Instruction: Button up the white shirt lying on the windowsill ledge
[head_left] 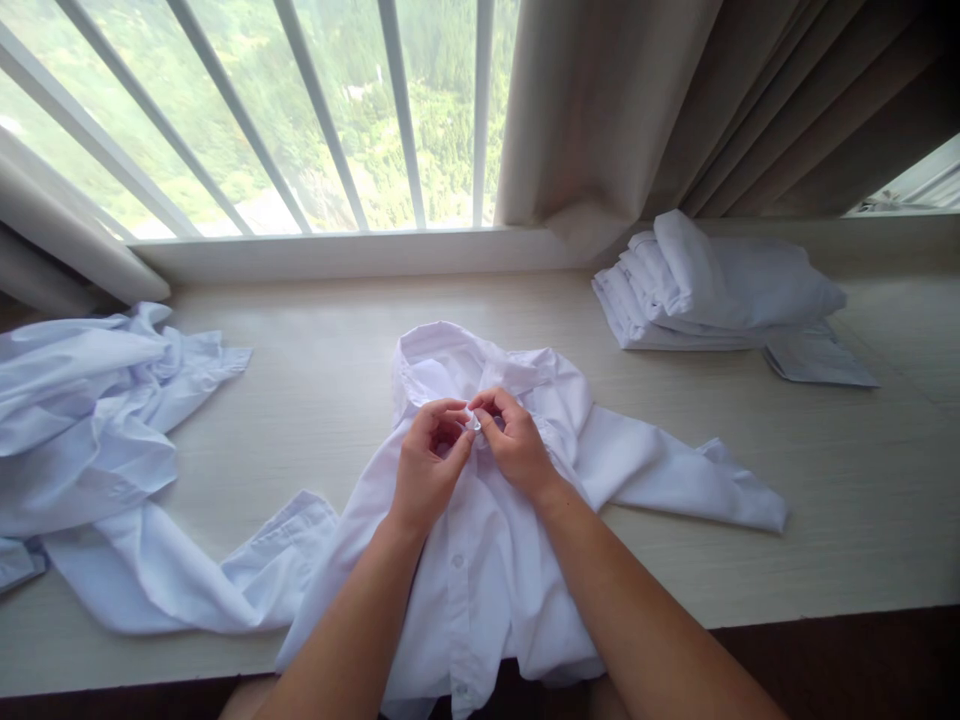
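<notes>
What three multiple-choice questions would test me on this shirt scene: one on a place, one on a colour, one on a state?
1. Where is the stack of folded shirts?
A. far right, by the curtain
B. far left
C. on the floor

2. What colour is the shirt under the hands?
A. blue
B. white
C. grey

3. What are the left hand and right hand doing?
A. resting flat
B. pinching the placket below the collar
C. holding a sleeve

Answers: 1 A, it lies beside the curtain; 2 B, plainly white cloth; 3 B, fingertips meet there.
</notes>
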